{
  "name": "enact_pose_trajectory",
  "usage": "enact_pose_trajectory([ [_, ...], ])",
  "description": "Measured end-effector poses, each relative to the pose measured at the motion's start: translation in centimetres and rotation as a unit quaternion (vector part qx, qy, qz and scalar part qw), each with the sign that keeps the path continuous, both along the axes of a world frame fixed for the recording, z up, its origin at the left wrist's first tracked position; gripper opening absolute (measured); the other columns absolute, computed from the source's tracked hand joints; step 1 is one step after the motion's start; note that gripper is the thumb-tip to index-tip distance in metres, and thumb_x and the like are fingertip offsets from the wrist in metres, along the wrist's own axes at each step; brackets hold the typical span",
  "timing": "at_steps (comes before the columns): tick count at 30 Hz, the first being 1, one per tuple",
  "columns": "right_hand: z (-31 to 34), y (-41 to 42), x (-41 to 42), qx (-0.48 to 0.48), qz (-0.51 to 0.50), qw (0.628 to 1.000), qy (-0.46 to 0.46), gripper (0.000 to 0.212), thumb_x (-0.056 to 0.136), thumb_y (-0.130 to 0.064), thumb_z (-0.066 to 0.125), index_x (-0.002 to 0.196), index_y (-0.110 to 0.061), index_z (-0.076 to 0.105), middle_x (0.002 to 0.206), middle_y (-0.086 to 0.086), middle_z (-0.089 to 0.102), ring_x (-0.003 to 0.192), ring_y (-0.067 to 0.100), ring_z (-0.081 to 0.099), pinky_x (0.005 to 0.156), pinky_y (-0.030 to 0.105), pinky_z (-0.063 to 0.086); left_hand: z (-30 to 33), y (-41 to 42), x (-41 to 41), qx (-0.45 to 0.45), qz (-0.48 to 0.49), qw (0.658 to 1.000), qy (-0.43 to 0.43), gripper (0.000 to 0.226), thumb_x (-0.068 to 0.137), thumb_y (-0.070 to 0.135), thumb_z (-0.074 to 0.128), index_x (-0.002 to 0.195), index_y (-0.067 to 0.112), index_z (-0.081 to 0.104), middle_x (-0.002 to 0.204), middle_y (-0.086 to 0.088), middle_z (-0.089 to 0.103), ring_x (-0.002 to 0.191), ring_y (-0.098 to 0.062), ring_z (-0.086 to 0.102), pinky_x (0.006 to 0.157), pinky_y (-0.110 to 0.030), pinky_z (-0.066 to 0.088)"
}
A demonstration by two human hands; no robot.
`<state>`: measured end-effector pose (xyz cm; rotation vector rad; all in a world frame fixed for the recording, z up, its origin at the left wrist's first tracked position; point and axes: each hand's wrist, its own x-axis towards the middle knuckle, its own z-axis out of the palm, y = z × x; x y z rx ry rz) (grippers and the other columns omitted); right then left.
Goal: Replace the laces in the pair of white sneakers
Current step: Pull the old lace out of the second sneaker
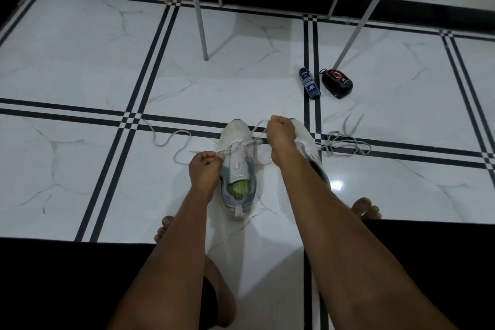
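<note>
- Down on the glossy white marble-veined floor tile [80,67] stand two white mesh sneakers: the nearer low-top sneaker [237,169], with grey collar and green insole, and a second white sneaker [308,147] largely hidden behind the right forearm.
- Left hand [205,171] pinches one end of the flat white woven lace [246,142].
- Right hand [280,132] grips the other end, raised.
- One loose grey lace [345,142] lies tangled just beside the second sneaker.
- One slim blue bottle [309,83] and one black rounded polish container [337,83] lie close together.

Both forearms [334,222] bare, no sleeves or jewellery; feet [365,207] bare; black garment [67,284] over the legs.
</note>
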<state>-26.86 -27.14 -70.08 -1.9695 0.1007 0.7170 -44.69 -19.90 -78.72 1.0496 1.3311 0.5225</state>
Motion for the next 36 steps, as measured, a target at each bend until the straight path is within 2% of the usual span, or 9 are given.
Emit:
enact_pose_trajectory([
  [3,-2.1,-0.9,-1.4,-0.115,0.265,0.910,-0.296,0.038,0.094,-0.041,0.067,0.132,-0.041,0.063,0.147,0.003,0.039,0.132,0.025,0.032,0.110,0.042,0.034,0.0,0.1,-0.1,0.002,0.005,1.000,0.000,0.028,0.088,0.018,0.084,0.106,0.004,0.068,0.090,-0.009,0.069,0.078,-0.014,0.063,0.060,-0.016,0.053],
  [7,-3.2,-0.3,-4.7,-0.174,0.450,0.805,-0.345,0.026,0.090,-0.040,0.076,0.115,-0.036,0.080,0.155,0.006,0.039,0.142,0.034,0.032,0.120,0.046,0.026,0.4,0.0,-0.1,0.008,-0.003,1.000,0.011,0.027,0.089,0.016,0.083,0.107,0.004,0.067,0.089,-0.007,0.070,0.075,-0.012,0.064,0.058,-0.013,0.052],
  [11,-2.1,1.0,-4.7,-0.119,0.425,0.850,-0.287,0.008,0.092,-0.034,0.075,0.094,-0.034,0.083,0.137,-0.006,0.056,0.128,0.021,0.046,0.110,0.039,0.033,0.8,0.1,-0.2,0.018,-0.009,0.999,0.030,0.027,0.088,0.020,0.084,0.105,0.006,0.069,0.089,-0.007,0.071,0.076,-0.013,0.064,0.067,-0.020,0.055],
  [14,1.8,1.4,-2.5,0.157,0.202,0.967,0.005,0.014,0.098,-0.016,0.069,0.093,-0.027,0.075,0.100,-0.013,0.066,0.097,0.009,0.059,0.094,0.031,0.046,0.8,0.0,-0.2,0.019,-0.004,0.999,0.031,0.027,0.088,0.019,0.084,0.106,0.004,0.069,0.084,-0.004,0.068,0.070,-0.010,0.061,0.061,-0.015,0.052],
  [17,4.0,0.3,1.3,0.363,-0.090,0.898,0.230,0.016,0.105,-0.021,0.062,0.120,-0.026,0.067,0.122,-0.002,0.064,0.114,0.021,0.059,0.102,0.038,0.047,1.1,-0.1,-0.1,0.022,-0.007,0.999,0.034,0.028,0.089,0.020,0.083,0.106,0.005,0.068,0.083,-0.002,0.066,0.071,-0.010,0.060,0.061,-0.014,0.051],
  [20,2.8,-0.9,1.6,0.059,0.013,0.995,0.082,0.075,0.103,-0.052,0.062,0.165,-0.024,0.030,0.166,0.009,0.038,0.150,0.035,0.038,0.119,0.049,0.037,1.3,0.1,-0.1,0.010,-0.026,0.999,0.038,0.026,0.087,0.025,0.084,0.102,0.010,0.070,0.086,-0.002,0.070,0.080,-0.017,0.066,0.071,-0.025,0.058],
  [23,0.5,-2.1,-3.1,-0.043,0.109,0.991,-0.068,0.100,0.102,-0.059,0.058,0.170,-0.013,0.002,0.175,0.014,0.014,0.160,0.037,0.016,0.127,0.052,0.023,2.6,1.4,-0.2,-0.031,-0.056,0.997,0.042,0.022,0.092,0.035,0.076,0.094,0.014,0.071,0.090,-0.008,0.078,0.081,-0.027,0.074,0.074,-0.041,0.065],
  [31,-3.3,-3.7,-11.0,-0.125,0.306,0.901,-0.280,0.082,0.077,-0.074,0.060,0.137,-0.019,0.047,0.138,0.001,0.047,0.124,0.024,0.048,0.092,0.043,0.053,5.4,5.3,1.5,0.222,-0.255,0.916,0.216,0.019,0.092,0.020,0.057,0.090,0.032,0.072,0.099,0.012,0.075,0.098,-0.015,0.069,0.088,-0.030,0.053],
  [36,-5.2,-4.3,-11.2,-0.123,0.334,0.887,-0.294,0.074,0.088,-0.061,0.062,0.146,-0.017,0.049,0.151,0.004,0.046,0.136,0.025,0.044,0.098,0.044,0.055,4.1,3.8,2.2,0.300,-0.358,0.828,0.310,0.006,0.089,0.031,0.069,0.085,0.029,0.073,0.107,0.005,0.070,0.100,-0.020,0.068,0.078,-0.035,0.054],
])
